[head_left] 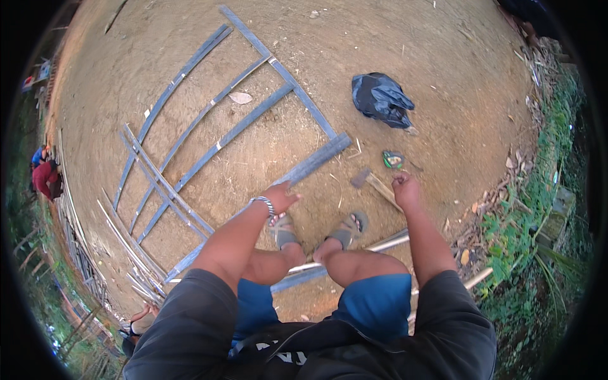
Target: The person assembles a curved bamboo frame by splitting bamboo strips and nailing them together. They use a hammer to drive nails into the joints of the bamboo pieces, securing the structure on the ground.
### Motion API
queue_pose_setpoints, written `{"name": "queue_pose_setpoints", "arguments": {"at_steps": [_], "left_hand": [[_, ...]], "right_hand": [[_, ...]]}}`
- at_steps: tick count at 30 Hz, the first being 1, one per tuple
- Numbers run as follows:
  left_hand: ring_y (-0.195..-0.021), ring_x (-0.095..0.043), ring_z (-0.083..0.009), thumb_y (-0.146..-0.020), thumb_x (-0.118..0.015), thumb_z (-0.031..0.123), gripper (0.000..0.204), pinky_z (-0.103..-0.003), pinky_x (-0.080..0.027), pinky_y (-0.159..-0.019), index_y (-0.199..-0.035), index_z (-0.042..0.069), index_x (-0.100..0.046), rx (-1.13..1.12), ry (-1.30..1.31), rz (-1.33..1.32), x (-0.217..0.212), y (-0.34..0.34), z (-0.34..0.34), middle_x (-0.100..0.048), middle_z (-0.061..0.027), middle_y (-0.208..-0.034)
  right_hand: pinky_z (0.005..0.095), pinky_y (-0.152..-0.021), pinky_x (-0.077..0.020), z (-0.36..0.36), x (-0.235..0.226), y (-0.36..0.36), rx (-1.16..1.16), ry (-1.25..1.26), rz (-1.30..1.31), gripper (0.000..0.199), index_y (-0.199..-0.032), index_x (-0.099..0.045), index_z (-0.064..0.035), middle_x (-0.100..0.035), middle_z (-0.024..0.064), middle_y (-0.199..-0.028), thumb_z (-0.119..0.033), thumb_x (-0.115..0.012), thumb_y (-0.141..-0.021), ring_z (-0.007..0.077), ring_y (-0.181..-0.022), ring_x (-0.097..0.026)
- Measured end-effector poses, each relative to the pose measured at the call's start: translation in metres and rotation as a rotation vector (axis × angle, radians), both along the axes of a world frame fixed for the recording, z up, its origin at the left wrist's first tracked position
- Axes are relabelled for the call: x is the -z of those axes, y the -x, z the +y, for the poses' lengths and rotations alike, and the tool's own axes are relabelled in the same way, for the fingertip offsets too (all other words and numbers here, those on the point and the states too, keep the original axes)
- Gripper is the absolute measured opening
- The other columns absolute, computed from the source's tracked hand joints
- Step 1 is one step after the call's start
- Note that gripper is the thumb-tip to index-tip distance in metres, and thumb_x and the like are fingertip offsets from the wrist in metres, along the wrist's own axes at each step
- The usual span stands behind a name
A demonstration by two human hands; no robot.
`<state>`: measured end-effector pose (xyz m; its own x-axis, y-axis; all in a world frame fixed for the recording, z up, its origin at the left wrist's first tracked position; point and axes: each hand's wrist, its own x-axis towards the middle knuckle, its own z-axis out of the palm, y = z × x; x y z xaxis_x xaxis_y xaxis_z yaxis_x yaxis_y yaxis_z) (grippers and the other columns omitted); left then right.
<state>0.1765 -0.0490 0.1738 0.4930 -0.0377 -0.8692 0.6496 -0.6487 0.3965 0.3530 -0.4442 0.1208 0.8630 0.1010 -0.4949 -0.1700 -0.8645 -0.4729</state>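
My left hand (282, 198), with a striped band at its wrist, is at the near grey beam (313, 159) of a slatted frame. Its thumb stretches away from the fingers, which lie at the beam; whether they press on it I cannot tell. Off to the right, my right hand (406, 190) is closed with its fingertips together, and anything inside is too small to make out. Just beyond it lies a green and black tape measure (392, 159). A hammer-like tool with a dark head and wooden handle (384, 191) rests on the dirt beside that hand.
Long curved grey slats (218, 145) join the crossbar (304, 101). A black plastic bag (381, 100) lies beyond the tape measure. Poles (380, 244) run behind my feet. Plants (516, 253) border the right side. People (47, 177) are at the far left.
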Motion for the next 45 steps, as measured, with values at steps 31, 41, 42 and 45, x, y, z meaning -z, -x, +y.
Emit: {"name": "queue_pose_setpoints", "arguments": {"at_steps": [31,41,42,45], "left_hand": [[-0.104,-0.069,-0.0228,-0.108,-0.053,0.014,0.022,-0.042,-0.058,-0.092,-0.125,0.004,-0.063,-1.691,0.683,0.24,-0.299,0.115,-0.023,-0.069,-0.0106,-0.118],[-0.109,-0.07,-0.0284,-0.105,-0.047,0.004,0.035,-0.04,-0.059,-0.097,-0.139,-0.005,-0.051,-1.327,0.461,0.116,-0.288,0.105,0.134,-0.067,-0.0202,-0.122],[-0.108,-0.07,-0.0268,-0.105,-0.047,0.003,0.034,-0.038,-0.06,-0.096,-0.138,-0.006,-0.052,-1.271,0.462,0.117,-0.287,0.105,0.151,-0.067,-0.02,-0.121],[-0.101,-0.071,-0.0208,-0.102,-0.043,-0.001,0.035,-0.033,-0.059,-0.094,-0.135,-0.004,-0.057,-1.061,0.504,0.14,-0.291,0.083,0.195,-0.07,-0.0153,-0.115]], "right_hand": [[0.0399,-0.099,-0.0507,0.235,-0.344,0.214,-0.346,-0.578,0.134,0.024,-0.105,-0.078,-0.0096,-0.067,0.0099,-0.116,-0.012,-0.082,-0.082,0.0297,-0.114,-0.063],[0.0422,-0.098,-0.0537,0.226,-0.321,0.083,-0.04,-0.319,0.234,0.049,-0.129,-0.069,-0.0061,-0.071,0.018,-0.121,-0.023,-0.083,-0.084,0.0325,-0.112,-0.068],[0.0421,-0.097,-0.054,0.202,-0.304,0.083,0.085,-0.267,0.219,0.049,-0.128,-0.069,-0.0049,-0.072,0.0182,-0.12,-0.023,-0.083,-0.085,0.0318,-0.109,-0.07],[0.0435,-0.095,-0.0554,0.118,-0.254,0.112,0.058,0.133,0.16,0.049,-0.124,-0.07,-0.0024,-0.071,0.0222,-0.119,-0.034,-0.078,-0.087,0.036,-0.106,-0.071]]}}
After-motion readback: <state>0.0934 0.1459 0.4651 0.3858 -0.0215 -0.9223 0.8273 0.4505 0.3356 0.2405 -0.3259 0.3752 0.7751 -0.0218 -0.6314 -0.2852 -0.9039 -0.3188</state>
